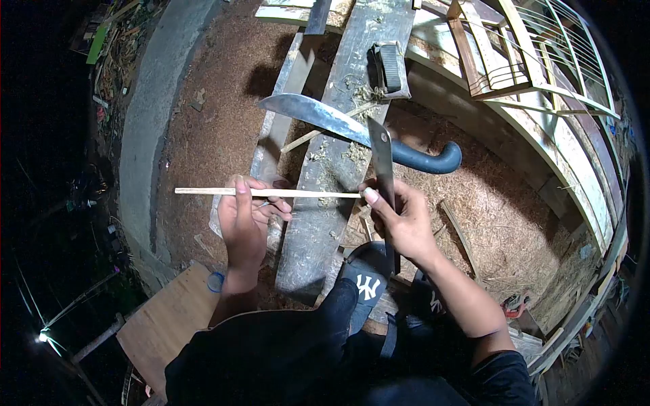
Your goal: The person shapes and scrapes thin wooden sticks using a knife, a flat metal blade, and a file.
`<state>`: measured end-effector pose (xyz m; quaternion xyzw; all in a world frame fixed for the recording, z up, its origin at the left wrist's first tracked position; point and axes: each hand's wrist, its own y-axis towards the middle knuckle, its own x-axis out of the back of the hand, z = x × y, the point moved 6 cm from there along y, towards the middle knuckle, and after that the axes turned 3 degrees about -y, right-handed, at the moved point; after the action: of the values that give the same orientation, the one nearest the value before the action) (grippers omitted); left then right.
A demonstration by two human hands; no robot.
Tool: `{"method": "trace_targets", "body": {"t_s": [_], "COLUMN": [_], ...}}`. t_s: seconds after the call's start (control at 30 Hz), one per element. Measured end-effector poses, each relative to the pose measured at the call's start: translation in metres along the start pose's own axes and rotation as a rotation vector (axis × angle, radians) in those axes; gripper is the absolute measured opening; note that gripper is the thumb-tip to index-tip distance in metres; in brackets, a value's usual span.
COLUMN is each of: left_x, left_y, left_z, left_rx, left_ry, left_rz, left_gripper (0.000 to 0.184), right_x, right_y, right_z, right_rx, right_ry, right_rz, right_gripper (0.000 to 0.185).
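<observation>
My left hand grips a thin, pale wooden stick, which lies level across the view with its left end past my thumb. At the stick's narrow right end is my right hand, closed around a long flat metal blade that stands nearly upright with a hole near its top. My right thumb meets the stick's tip at the blade. Just beyond my hands, a machete with a dark curved handle lies across a worn plank. Another thin strip lies under the machete.
A dark block-like tool sits among curled shavings on the plank. At the back right stands a wooden frame with thin bars. Sawdust covers the ground. A plywood board is at lower left, and my sandalled foot rests beside the plank.
</observation>
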<state>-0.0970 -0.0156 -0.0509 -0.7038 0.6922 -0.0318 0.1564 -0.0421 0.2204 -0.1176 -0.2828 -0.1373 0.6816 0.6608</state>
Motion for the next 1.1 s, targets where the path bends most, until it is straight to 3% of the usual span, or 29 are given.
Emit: {"method": "trace_targets", "body": {"t_s": [0.3, 1.1], "left_x": [-0.007, 0.002], "left_y": [0.000, -0.001], "left_z": [0.000, 0.000], "left_rx": [0.019, 0.030], "left_ry": [-0.016, 0.018], "left_rz": [0.027, -0.124], "left_gripper": [0.028, 0.021], "right_x": [-0.005, 0.010], "right_y": [-0.003, 0.000], "right_z": [0.004, -0.013], "right_rx": [0.054, -0.086], "right_ry": [0.089, 0.119], "right_rz": [0.095, -0.084], "right_gripper": [0.012, 0.019]}}
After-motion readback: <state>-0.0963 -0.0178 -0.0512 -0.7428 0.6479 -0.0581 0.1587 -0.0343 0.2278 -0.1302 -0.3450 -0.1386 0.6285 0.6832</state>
